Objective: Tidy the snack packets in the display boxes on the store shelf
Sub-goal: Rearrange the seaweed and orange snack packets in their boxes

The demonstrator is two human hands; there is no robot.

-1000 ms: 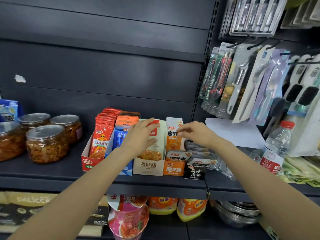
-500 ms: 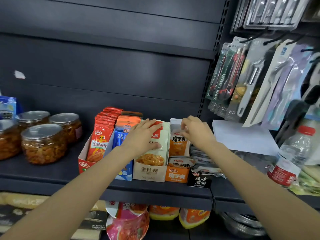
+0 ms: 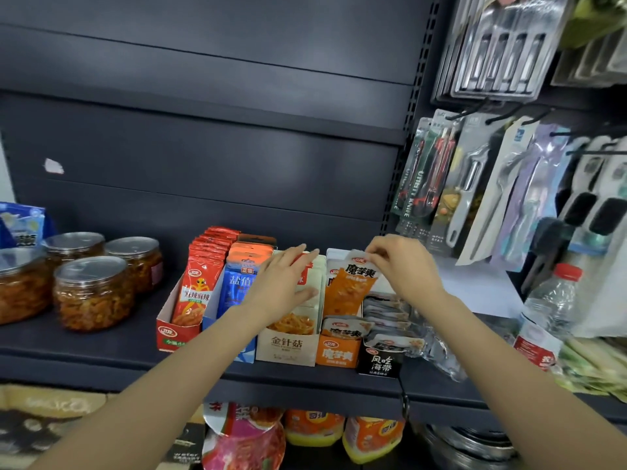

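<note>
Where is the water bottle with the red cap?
In the head view, the water bottle stands at the right end of the shelf, past the right hand and just below the hanging kitchen tools.

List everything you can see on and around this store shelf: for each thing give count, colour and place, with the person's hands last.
display boxes: five, red, blue, beige, orange, black; shelf middle
orange packet: one, lifted above orange box
jars: four, clear, brownish contents; shelf left
water bottle: one, clear, red cap; right
hanging utensils: several, upper right
left hand: flat on beige packets
right hand: pinching orange packet's top
</note>
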